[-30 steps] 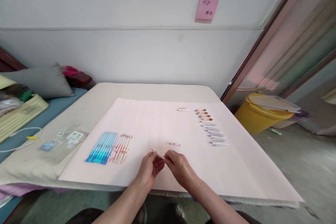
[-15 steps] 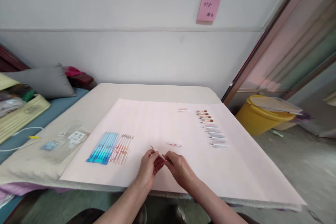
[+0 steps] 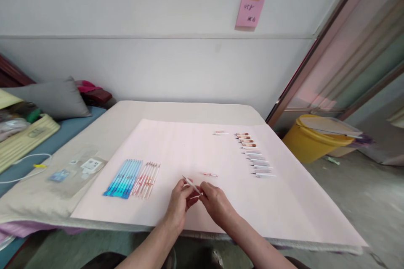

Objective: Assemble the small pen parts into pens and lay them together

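Observation:
A slim white pen (image 3: 191, 184) with a dark pointed tip slants between my two hands, tip toward the far left. My left hand (image 3: 179, 201) is closed, its thumb and fingers pinching the pen's middle. At the near end, my right hand (image 3: 218, 205) grips the same pen with bent fingertips; part of that end is hidden. Just beyond the hands lies a red-and-white pen barrel (image 3: 210, 174) on the pink sheet (image 3: 183, 143). To the left is a row of blue pens (image 3: 124, 178), with red-and-white pens (image 3: 147, 180) beside it.
Dark-tipped pen parts (image 3: 259, 162) lie in a column at the right, brown-and-white ones (image 3: 244, 139) farthest. Two slim pieces (image 3: 220, 133) lie nearby. Clear plastic packaging (image 3: 77, 172) rests at left. A yellow bin (image 3: 301, 141) stands on the floor beyond the right edge.
The pen has shifted slightly right and toward me, and more of its white body shows between my fingers. Both hands keep nearly the same place.

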### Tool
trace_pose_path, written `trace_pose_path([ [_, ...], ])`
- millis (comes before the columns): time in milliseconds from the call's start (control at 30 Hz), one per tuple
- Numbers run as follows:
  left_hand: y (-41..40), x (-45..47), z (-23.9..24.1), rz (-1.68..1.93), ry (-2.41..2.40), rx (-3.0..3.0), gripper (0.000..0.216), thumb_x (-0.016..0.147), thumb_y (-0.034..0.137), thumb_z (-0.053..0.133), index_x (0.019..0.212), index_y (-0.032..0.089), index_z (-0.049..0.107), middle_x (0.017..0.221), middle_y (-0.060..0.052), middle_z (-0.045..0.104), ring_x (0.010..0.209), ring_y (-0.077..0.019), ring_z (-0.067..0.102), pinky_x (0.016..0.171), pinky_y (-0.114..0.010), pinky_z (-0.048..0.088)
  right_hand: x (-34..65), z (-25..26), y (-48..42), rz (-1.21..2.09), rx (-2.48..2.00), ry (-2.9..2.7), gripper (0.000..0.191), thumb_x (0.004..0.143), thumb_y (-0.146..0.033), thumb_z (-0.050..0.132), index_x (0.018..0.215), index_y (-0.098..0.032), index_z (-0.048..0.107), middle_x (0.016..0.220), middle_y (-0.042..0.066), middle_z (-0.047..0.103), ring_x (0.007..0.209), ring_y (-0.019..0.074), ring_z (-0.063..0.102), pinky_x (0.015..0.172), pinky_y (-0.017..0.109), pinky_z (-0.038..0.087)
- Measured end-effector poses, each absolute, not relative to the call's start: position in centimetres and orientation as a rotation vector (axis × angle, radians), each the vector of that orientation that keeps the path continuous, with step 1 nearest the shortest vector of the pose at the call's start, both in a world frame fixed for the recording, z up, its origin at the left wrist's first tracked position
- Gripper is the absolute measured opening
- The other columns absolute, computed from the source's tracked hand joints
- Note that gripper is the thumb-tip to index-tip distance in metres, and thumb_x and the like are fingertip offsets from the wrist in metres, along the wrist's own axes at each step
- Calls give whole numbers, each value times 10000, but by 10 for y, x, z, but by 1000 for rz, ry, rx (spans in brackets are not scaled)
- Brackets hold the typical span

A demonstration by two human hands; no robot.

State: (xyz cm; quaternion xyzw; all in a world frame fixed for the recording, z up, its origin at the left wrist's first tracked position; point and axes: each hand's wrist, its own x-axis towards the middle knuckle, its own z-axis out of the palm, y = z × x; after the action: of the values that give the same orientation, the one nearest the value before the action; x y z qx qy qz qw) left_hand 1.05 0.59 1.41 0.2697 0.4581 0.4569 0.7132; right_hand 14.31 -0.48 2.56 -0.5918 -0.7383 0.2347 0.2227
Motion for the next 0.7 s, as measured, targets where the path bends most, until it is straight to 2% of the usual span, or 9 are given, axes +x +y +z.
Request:
trace_pose_path([
  [233, 5, 11, 11, 1034, 1033, 578, 262, 706, 315, 626, 921, 192, 541, 787, -55, 667, 740, -168, 644, 661, -262, 474, 142, 23, -7, 550, -1661, -2099, 63, 809, -159, 441, 794, -200, 487, 764, 3, 581, 646, 117, 527, 562, 219, 285],
  [333, 8, 10, 8, 1048, 1018, 490, 224, 699, 255, 644, 882, 175, 543, 750, -52, 658, 679, -147, 636, 639, -253, 481, 142, 26, -7, 539, -1644, -2110, 48, 816, -193, 461, 781, -199, 493, 744, -4, 580, 632, 111, 520, 556, 216, 288],
  [467, 15, 4, 5, 1078, 1054, 339, 163, 691, 179, 654, 811, 152, 546, 728, -59, 648, 635, -129, 627, 579, -219, 483, 151, 28, 1, 481, -1729, -2130, 154, 875, -279, 397, 798, -201, 505, 778, 7, 599, 681, 118, 549, 581, 218, 321],
  [600, 22, -2, 5, 1134, 1069, 313, 120, 698, 156, 650, 769, 140, 554, 744, -65, 644, 634, -117, 623, 541, -191, 479, 171, 16, 15, 291, -1969, -2154, 145, 871, -230, 394, 956, -210, 509, 945, 55, 591, 794, 169, 566, 594, 251, 339],
  [700, 24, -4, 4, 1132, 1055, 307, 103, 707, 161, 647, 752, 137, 558, 743, -64, 644, 629, -110, 621, 541, -185, 486, 181, 2, 23, 260, -2039, -2175, 182, 846, -155, 409, 991, -192, 511, 964, 97, 569, 847, 208, 546, 611, 275, 355],
])
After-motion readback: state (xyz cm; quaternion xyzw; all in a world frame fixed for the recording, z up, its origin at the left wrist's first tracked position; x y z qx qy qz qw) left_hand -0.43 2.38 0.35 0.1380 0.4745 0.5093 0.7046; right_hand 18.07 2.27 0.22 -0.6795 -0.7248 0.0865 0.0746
